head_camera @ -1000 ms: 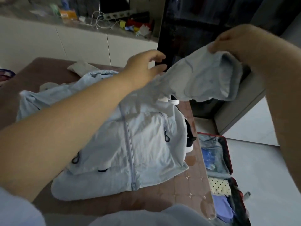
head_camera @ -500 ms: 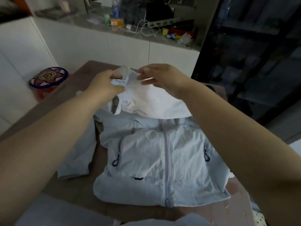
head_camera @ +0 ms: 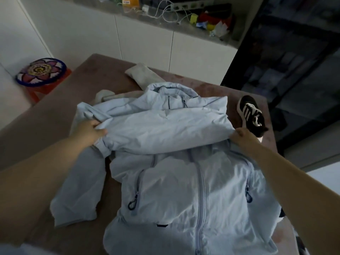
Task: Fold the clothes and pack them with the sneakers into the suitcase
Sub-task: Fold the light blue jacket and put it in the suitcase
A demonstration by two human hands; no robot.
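**A:** Where is the jacket?

**B:** It lies flat on the brown table, front side up and zipped, with the hem towards the person. The hood is at the far end.

**A:** And the arms of it?

**B:** The folded sleeve runs straight across the chest, from one shoulder to the other. The loose sleeve hangs down along the jacket's left side, flat on the table.

**A:** What are the hands doing?

**B:** The left hand has its fingers curled round the cuff end of the folded sleeve and grips it, with the thumb on top. The right hand is at the opposite end, its fingers bent and pinching the fabric where that sleeve turns over at the shoulder. Both forearms reach in from the near edge.

**A:** Any sign of the shoes?

**B:** One black sneaker with white stripes sits on the table just beyond the right hand, beside the jacket's shoulder.

**A:** Anything else around?

**B:** A beige garment pokes out from under the hood at the far end. Left of the table there is a red stool with a flower-patterned cushion, and white cupboards stand behind.
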